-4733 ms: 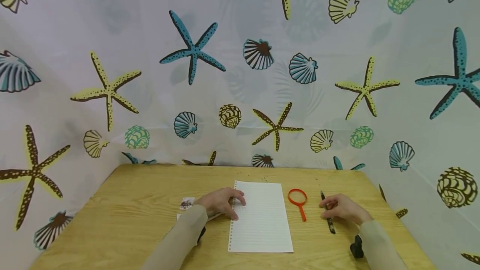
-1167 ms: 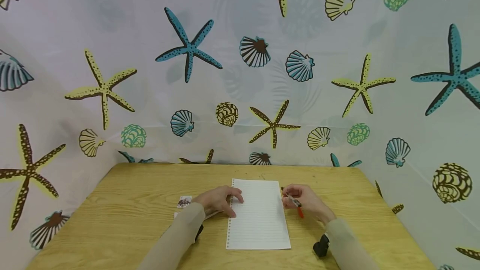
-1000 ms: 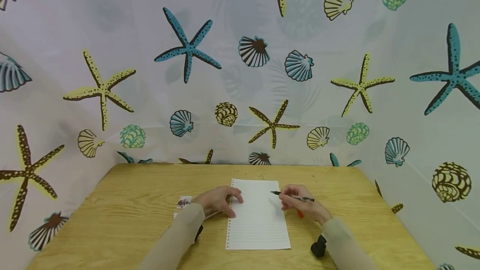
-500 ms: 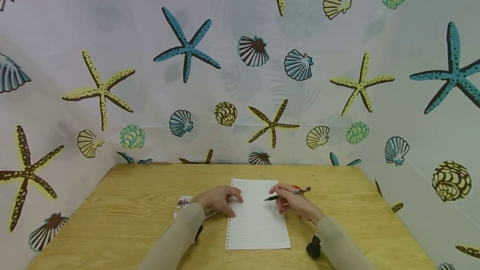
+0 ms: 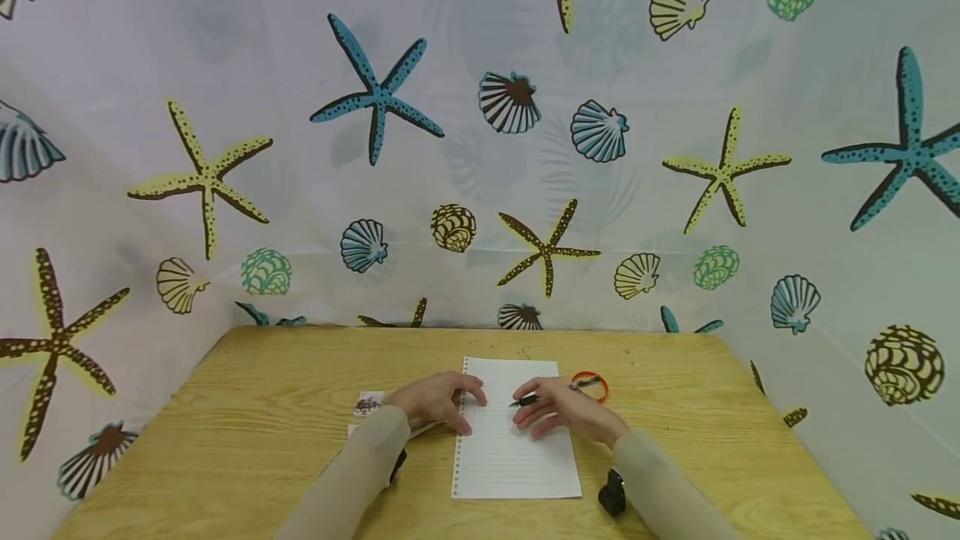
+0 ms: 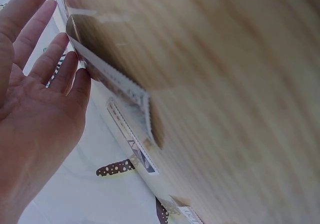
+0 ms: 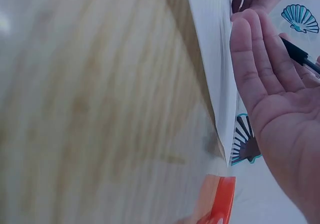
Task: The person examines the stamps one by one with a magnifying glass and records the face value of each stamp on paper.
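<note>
A sheet of lined paper (image 5: 517, 469) with punched holes along its left edge lies on the wooden table. My left hand (image 5: 433, 398) rests at that edge, fingers spread and slightly bent, holding nothing. Over the paper, my right hand (image 5: 566, 408) pinches a black pen (image 5: 528, 400), its tip pointing left toward the sheet; whether it touches is unclear. In the right wrist view the pen (image 7: 295, 52) shows behind the extended fingers. Beside the left hand lie small stamp-like pictures (image 5: 369, 403); one perforated stamp (image 6: 112, 77) appears close to its fingers in the left wrist view.
A red magnifying glass (image 5: 606, 392) lies right of the paper, its handle hidden by the right hand and forearm. A patterned shell-and-starfish cloth (image 5: 480, 290) hangs behind and beside the table (image 5: 285, 407).
My right hand has lifted the pen from the table's right side, turned it into a writing hold and brought it left over the paper. My left hand has stayed in place.
</note>
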Demonstrator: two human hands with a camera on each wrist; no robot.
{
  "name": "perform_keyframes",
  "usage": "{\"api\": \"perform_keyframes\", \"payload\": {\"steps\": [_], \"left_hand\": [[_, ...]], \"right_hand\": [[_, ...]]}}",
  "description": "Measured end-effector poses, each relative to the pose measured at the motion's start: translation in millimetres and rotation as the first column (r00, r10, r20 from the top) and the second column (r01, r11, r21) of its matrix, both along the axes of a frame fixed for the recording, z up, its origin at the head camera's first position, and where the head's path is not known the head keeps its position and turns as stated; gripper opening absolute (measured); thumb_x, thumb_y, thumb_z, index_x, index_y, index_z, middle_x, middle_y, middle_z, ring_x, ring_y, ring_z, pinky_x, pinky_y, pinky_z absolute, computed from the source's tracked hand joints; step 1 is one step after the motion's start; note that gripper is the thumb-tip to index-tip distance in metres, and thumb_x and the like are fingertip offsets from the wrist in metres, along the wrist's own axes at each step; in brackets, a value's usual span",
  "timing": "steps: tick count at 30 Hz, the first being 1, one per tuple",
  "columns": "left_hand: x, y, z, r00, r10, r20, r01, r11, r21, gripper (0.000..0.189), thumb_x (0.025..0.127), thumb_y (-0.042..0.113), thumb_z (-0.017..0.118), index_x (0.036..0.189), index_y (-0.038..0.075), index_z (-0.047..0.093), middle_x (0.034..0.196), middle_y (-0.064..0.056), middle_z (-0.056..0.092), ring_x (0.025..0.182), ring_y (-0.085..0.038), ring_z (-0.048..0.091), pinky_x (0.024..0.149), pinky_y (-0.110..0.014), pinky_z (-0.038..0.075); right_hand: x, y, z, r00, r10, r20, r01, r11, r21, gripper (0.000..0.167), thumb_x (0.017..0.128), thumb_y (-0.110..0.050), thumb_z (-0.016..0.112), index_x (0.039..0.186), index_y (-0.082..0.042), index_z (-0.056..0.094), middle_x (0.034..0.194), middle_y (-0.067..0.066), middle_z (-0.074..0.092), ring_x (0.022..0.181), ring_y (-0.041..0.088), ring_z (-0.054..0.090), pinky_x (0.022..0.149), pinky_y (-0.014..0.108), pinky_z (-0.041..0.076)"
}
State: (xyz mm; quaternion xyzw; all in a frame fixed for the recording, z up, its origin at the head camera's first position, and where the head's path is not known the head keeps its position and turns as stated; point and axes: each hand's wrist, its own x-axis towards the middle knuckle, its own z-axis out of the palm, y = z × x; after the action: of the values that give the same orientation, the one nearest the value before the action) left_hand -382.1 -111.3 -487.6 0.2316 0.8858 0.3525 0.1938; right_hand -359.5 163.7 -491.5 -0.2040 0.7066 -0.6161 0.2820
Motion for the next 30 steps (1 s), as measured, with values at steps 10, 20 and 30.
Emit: {"api": "perform_keyframes", "payload": {"steps": [10,20,30], "left_hand": [[1.6,-0.2,-0.6,1.0,0.012,0.024,-0.012,1.0,0.008,0.035,0.074,0.008,0.085,0.103,0.021,0.072,0.15,-0.008,0.046,0.145,-0.035,0.031,0.117,-0.056,0.022],[0.9,-1.0,-0.6,1.0,-0.016,-0.002,0.016,1.0,-0.005,0.035,0.075,0.009,0.085,0.105,0.021,0.071,0.15,-0.008,0.046,0.144,-0.034,0.033,0.116,-0.054,0.028],[3.2,1.0,1.8,1.0,0.013,0.019,-0.013,1.0,0.017,0.035,0.074,0.006,0.085,0.103,0.02,0.071,0.15,-0.008,0.047,0.145,-0.034,0.031,0.117,-0.054,0.025]], "right_hand": [[-1.6,-15,2.6,0.999,-0.007,-0.039,0.009,0.998,0.064,0.049,0.106,-0.033,0.037,0.127,0.007,0.053,0.099,0.012,0.07,0.087,0.019,0.068,0.074,0.033,0.057],[-3.7,-31,-2.9,0.977,-0.14,-0.16,0.165,0.973,0.16,0.025,0.099,-0.022,0.056,0.106,0.002,0.059,0.073,0.001,0.061,0.065,0.011,0.053,0.061,0.024,0.044],[-10.2,-37,-3.6,0.955,-0.25,-0.158,0.273,0.95,0.15,0.007,0.089,-0.009,0.068,0.086,-0.004,0.064,0.075,0.003,0.07,0.066,0.012,0.061,0.062,0.024,0.051]]}}
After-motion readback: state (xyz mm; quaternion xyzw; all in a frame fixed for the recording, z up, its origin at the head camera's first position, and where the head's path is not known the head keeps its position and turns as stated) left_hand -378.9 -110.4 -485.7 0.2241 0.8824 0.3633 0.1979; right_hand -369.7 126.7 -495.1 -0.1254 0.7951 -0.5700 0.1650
